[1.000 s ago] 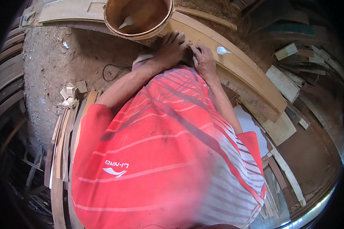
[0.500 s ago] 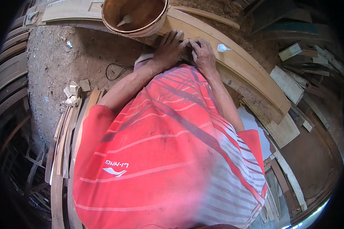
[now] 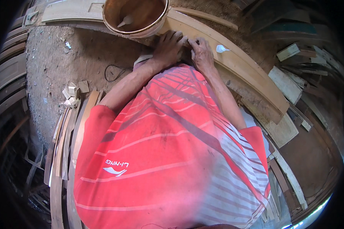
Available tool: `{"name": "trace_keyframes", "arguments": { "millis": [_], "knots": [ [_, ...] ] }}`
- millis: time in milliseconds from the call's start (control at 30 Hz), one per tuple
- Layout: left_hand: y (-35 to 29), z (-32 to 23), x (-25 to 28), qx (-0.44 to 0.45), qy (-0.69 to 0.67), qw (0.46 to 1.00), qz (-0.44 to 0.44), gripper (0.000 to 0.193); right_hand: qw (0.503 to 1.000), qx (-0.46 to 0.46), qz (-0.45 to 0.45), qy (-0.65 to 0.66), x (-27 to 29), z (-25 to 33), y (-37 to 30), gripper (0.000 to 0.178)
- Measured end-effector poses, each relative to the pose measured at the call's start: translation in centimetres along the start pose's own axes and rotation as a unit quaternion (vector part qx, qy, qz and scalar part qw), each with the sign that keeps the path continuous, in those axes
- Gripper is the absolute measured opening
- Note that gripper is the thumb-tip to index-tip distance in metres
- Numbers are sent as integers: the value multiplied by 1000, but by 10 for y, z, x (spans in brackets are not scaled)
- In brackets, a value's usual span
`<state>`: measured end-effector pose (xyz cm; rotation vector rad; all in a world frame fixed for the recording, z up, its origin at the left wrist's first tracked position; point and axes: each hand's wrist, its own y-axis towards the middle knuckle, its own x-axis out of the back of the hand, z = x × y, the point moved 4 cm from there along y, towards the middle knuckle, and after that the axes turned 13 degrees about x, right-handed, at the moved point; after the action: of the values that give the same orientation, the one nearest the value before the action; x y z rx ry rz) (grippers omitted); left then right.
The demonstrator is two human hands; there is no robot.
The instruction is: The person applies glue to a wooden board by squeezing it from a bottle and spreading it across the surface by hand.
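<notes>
Both of my hands work close together at the near edge of a long light-brown wooden panel. My left hand has its fingers bent and drawn together at the edge. Just to its right, my right hand is closed in a pinch, thumb and forefinger toward the left hand. Anything between the fingertips is too small or hidden to make out. A small white squeeze bottle with a pointed nozzle lies on the panel, right of my right hand. A round bucket stands beyond my left hand.
Inside the bucket rests another white nozzle bottle. Small wood offcuts lie left on long wooden strips. A thin dark cord curls on the dirt floor. Scrap boards are heaped at right; panels stack far left.
My left fingers have curled in more. My right hand has shifted slightly, leaving a small gap between the hands. The bucket and bottle stay in place.
</notes>
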<state>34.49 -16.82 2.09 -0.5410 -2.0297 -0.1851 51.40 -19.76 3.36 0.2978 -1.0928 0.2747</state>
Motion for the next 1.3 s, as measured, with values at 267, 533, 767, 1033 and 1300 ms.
{"name": "trace_keyframes", "arguments": {
  "millis": [267,533,767,1033,1300],
  "knots": [
    [0,-5,1,-40,3,999,-30,68,1000,6,-3,-19,3,-10,-9,51],
    [-6,-4,-7,-31,32,999,-24,70,992,27,66,-104,-1,8,-15,52],
    [-10,-4,-10,-12,43,999,-12,73,999,12,12,-49,-4,-1,-30,58],
    [-9,29,-2,29,11,1000,5,77,997,19,42,-62,-18,19,-1,58],
    [-10,38,-5,23,4,1000,11,86,996,22,22,-81,-23,25,7,59]
  ]
}}
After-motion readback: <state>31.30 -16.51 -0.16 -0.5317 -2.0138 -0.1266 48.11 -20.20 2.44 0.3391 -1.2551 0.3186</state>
